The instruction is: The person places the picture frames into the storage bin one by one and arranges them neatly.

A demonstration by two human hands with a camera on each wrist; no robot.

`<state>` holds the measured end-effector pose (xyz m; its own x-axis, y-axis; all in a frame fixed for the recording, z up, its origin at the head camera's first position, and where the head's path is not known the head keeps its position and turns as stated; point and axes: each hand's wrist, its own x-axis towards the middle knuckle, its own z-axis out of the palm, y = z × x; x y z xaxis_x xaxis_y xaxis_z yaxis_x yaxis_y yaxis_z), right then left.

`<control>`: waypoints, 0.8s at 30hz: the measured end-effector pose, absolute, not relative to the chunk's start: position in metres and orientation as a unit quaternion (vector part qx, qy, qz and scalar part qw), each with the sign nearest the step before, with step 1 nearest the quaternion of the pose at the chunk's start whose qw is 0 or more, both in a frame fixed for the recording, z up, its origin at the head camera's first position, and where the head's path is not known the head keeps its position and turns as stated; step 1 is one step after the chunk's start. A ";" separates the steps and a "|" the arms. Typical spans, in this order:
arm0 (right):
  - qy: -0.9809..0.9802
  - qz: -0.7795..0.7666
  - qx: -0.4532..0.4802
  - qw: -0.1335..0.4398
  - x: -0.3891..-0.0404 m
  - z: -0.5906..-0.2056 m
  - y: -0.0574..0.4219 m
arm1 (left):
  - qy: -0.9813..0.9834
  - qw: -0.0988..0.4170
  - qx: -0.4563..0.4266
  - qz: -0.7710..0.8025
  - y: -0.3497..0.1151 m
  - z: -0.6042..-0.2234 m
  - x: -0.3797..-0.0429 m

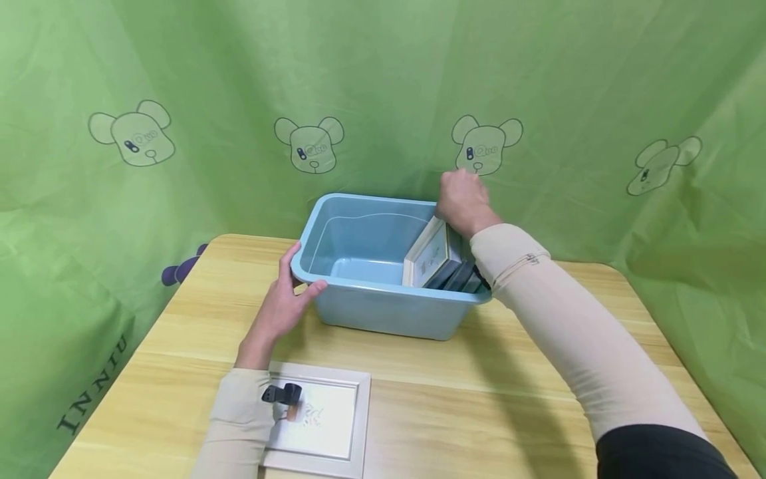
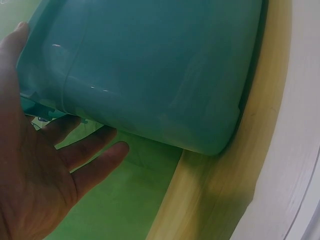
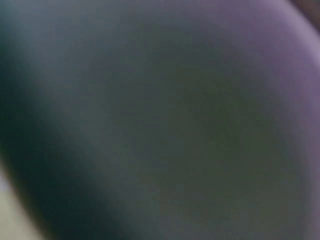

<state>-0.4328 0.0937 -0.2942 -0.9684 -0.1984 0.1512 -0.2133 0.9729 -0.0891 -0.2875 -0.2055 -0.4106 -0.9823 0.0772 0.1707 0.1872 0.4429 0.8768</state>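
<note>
A light blue plastic basin point(image 1: 383, 309) stands on the wooden table. At its left front corner my left hand point(image 1: 284, 303) holds the rim, thumb over the front edge and fingers along the outer left side. The left wrist view shows that hand point(image 2: 55, 175) beside the basin's wall point(image 2: 150, 75), with several fingers spread below the rim. Picture frames lean in the right end of the basin, a white-edged one point(image 1: 427, 256) in front of darker ones point(image 1: 461, 276). My right hand point(image 1: 465, 199) grips at their upper edge with curled fingers; its fingertips are hidden.
A silver-white picture frame point(image 1: 353, 426) lies flat near the table's front, partly under the left forearm. Green printed curtain point(image 1: 383, 86) hangs close behind and beside the table point(image 1: 419, 412). A purple object point(image 1: 179, 271) shows past the left edge. The right wrist view is blurred.
</note>
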 end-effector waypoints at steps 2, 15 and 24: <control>-0.991 0.047 0.107 0.071 -0.433 -0.295 0.092 | -0.848 0.051 -0.077 -0.522 -0.206 -0.412 -0.288; -0.993 0.006 0.103 0.048 -0.436 -0.299 0.090 | -0.846 0.070 -0.086 -0.522 -0.216 -0.446 -0.308; -0.995 -0.008 0.095 0.004 -0.437 -0.301 0.093 | -0.850 0.079 -0.086 -0.513 -0.216 -0.445 -0.307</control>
